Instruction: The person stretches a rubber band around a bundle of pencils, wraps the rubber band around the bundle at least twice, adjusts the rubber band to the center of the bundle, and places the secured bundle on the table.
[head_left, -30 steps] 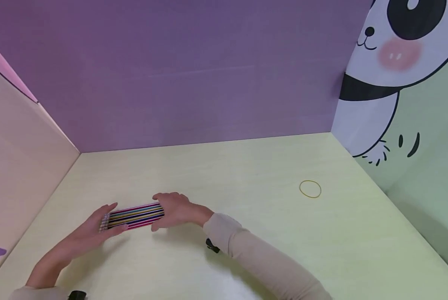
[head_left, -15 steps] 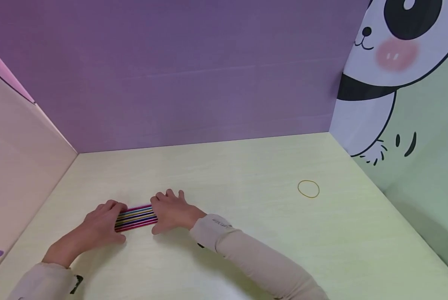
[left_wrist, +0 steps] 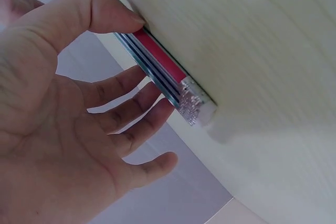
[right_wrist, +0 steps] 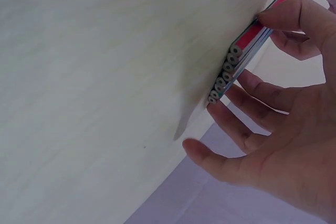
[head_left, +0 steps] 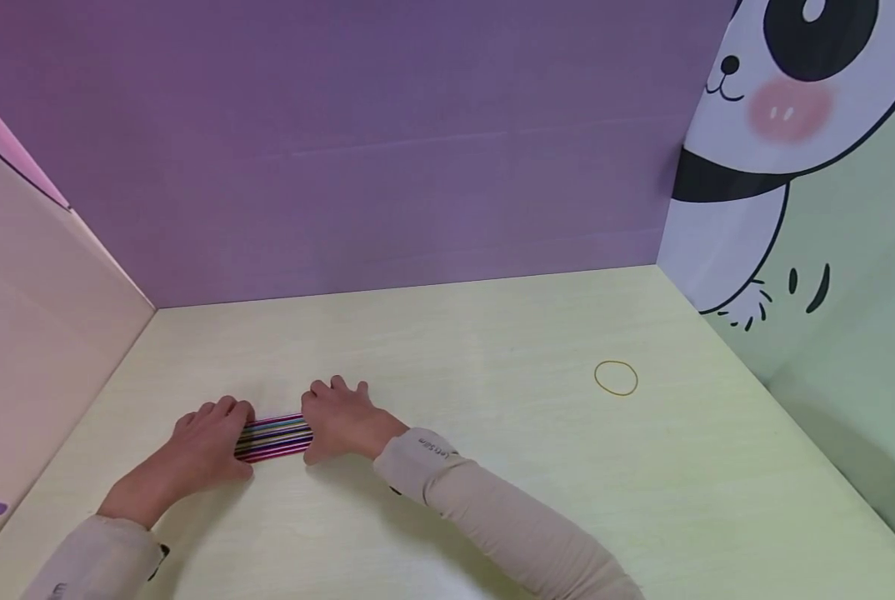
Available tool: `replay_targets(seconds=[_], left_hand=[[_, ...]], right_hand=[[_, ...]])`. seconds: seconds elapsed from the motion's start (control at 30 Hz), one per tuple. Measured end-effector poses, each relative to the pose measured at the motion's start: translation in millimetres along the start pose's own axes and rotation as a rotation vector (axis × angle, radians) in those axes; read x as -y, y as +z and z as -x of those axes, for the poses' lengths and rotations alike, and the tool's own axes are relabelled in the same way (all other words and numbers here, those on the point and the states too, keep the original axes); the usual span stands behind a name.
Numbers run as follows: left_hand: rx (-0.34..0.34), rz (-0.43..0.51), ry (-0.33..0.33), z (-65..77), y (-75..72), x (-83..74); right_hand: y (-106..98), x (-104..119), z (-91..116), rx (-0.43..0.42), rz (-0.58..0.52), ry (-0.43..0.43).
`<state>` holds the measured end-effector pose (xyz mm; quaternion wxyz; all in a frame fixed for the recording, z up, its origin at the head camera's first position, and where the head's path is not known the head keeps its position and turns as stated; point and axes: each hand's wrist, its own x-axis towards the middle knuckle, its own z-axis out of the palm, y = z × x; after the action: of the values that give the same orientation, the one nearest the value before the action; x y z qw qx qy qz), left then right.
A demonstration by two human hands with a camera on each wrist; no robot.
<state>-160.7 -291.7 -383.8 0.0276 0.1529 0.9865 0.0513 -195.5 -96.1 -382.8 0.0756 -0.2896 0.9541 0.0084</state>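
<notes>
A flat row of several striped pencils [head_left: 275,437] lies at the left of the table, held at both ends. My left hand [head_left: 203,442] grips the left end, thumb on the near side and fingers along the far side. In the left wrist view, silver ferrules and pale erasers [left_wrist: 197,106] stick out past that hand. At the other end, my right hand [head_left: 342,421] pinches the row between thumb and fingers. Round unsharpened ends [right_wrist: 227,69] show side by side in the right wrist view. Both palms hide parts of the row from above.
A thin yellow rubber band [head_left: 637,381] lies on the pale table [head_left: 477,375], well to the right of the hands. A purple wall [head_left: 387,167] closes the back. Side walls stand at left and right, the right one with a cartoon animal.
My left hand has moved right and turned over the pencils' left end, hiding the erasers in the head view. The right hand has shifted slightly left. The rubber band stays put.
</notes>
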Motion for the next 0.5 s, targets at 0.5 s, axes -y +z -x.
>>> replay_targets(seconds=[0.5], left_hand=[[0.041, -0.030, 0.018, -3.9, -2.0, -5.6]], right_hand=[[-5.5, 0.6, 1.7, -0.029, -0.024, -0.024]])
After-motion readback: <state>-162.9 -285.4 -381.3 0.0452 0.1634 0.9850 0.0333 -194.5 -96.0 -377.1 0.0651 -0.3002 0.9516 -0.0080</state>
